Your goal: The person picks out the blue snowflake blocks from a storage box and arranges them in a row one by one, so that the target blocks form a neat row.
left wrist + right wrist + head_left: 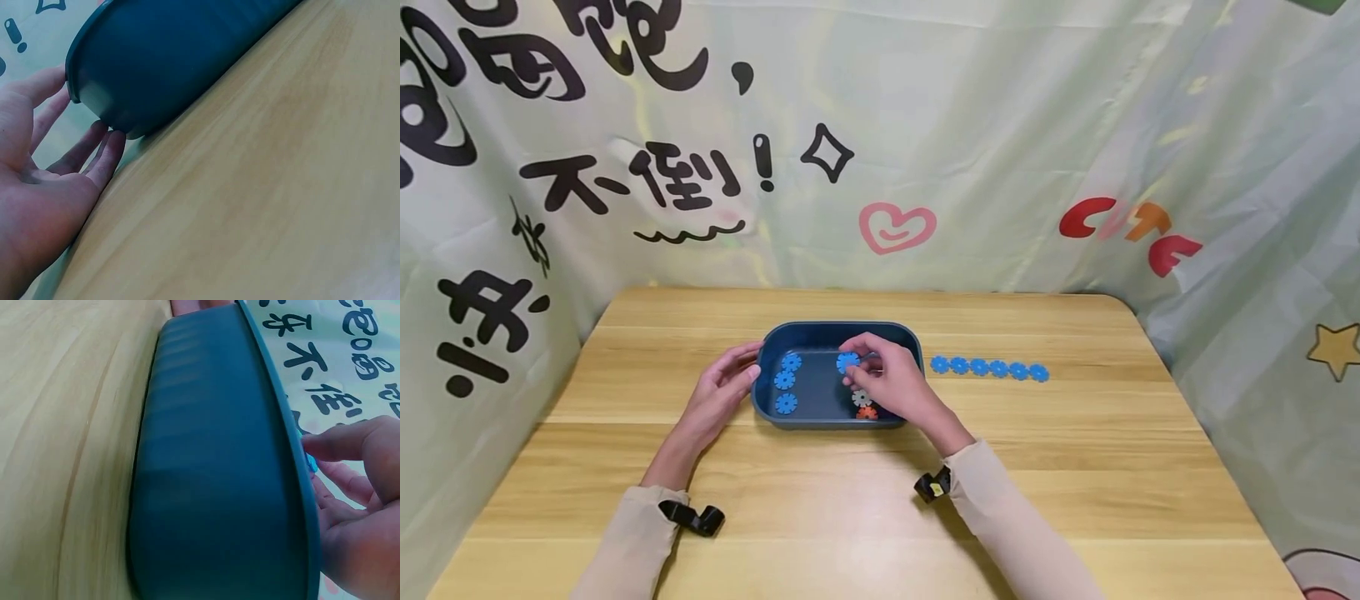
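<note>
My right hand (886, 379) is over the right half of a dark blue tray (827, 422) and pinches a blue snowflake disc (847, 362) between thumb and fingers. In the right wrist view the tray's rim hides most of that disc. My left hand (721, 396) rests its fingertips on the tray's left end; the left wrist view shows the fingers (112, 150) touching the outer wall with the thumb apart from the palm. Inside the tray, three blue discs (786, 403) lie along the left side. A white disc (861, 398) and an orange disc (867, 412) lie below my right hand.
To the right of the tray, a row of several blue discs (978, 367) runs across the wooden table (820, 517). A printed cloth (1000, 125) hangs behind the table and along its sides. Each wrist carries a small black camera (694, 518).
</note>
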`<move>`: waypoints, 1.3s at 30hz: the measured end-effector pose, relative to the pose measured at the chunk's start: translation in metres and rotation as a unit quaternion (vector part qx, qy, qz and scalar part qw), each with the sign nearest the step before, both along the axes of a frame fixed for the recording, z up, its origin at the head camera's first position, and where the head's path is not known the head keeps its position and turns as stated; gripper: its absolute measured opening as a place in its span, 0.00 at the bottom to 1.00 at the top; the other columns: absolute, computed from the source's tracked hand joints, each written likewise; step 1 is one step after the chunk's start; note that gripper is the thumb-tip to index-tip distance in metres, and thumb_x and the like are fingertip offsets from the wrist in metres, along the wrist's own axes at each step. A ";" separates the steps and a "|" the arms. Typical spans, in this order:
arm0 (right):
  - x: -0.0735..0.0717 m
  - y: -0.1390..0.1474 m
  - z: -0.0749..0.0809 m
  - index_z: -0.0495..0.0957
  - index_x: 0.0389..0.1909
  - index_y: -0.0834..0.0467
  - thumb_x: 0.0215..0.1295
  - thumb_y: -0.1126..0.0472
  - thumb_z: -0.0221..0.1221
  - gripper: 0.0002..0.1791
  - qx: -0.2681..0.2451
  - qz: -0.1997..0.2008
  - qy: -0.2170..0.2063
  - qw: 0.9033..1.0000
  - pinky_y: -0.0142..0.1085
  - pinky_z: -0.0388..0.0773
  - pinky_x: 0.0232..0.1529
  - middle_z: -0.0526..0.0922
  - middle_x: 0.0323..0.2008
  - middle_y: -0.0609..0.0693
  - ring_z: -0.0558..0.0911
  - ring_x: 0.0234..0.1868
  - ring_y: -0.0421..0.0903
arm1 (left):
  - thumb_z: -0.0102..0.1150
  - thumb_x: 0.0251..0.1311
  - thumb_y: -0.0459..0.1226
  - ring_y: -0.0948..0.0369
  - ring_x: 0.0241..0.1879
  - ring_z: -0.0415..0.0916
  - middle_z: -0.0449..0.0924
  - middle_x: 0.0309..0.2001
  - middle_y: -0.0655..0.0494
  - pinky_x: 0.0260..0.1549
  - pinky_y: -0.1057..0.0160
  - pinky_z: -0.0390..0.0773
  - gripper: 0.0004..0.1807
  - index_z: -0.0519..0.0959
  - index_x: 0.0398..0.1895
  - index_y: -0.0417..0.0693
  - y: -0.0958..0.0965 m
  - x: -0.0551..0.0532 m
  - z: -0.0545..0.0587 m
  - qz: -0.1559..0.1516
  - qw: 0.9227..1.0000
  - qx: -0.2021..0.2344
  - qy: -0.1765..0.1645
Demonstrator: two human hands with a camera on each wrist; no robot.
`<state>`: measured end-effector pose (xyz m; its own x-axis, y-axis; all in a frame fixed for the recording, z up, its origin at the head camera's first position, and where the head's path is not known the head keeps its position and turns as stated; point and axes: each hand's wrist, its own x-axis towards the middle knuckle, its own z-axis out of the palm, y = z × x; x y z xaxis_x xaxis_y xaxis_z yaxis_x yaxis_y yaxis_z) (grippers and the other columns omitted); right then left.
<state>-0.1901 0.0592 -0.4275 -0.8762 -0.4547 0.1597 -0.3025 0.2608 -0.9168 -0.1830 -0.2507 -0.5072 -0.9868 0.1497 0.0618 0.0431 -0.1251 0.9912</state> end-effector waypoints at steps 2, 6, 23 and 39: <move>0.002 0.004 0.001 0.79 0.56 0.61 0.69 0.72 0.63 0.16 -0.002 -0.001 -0.002 1.000 0.34 0.86 0.37 0.82 0.42 0.55 0.88 0.40 0.61 | 0.56 0.76 0.36 0.55 0.64 0.69 0.66 0.70 0.44 0.58 0.65 0.79 0.27 0.67 0.74 0.41 0.001 0.000 -0.001 0.000 1.000 0.001 -0.001; 0.005 0.012 0.002 0.80 0.58 0.57 0.67 0.72 0.65 0.20 0.003 -0.011 -0.005 1.000 0.33 0.85 0.37 0.82 0.46 0.55 0.87 0.41 0.56 | 0.57 0.75 0.37 0.55 0.63 0.69 0.67 0.69 0.44 0.56 0.65 0.79 0.27 0.67 0.74 0.41 0.001 -0.001 -0.002 0.003 1.000 -0.005 0.001; 0.018 0.041 0.007 0.81 0.57 0.57 0.64 0.72 0.68 0.22 0.029 -0.071 0.023 0.997 0.41 0.85 0.46 0.84 0.47 0.52 0.85 0.44 0.47 | 0.56 0.76 0.37 0.56 0.64 0.69 0.65 0.70 0.44 0.58 0.66 0.78 0.27 0.67 0.74 0.41 0.001 -0.001 -0.003 -0.003 1.000 -0.003 -0.003; 0.020 0.074 0.004 0.80 0.59 0.61 0.64 0.74 0.66 0.22 0.006 -0.114 0.010 0.993 0.36 0.85 0.49 0.85 0.54 0.54 0.85 0.48 0.50 | 0.57 0.76 0.38 0.55 0.65 0.68 0.65 0.71 0.44 0.58 0.66 0.78 0.28 0.66 0.75 0.42 0.000 0.001 0.000 0.002 1.000 -0.009 -0.005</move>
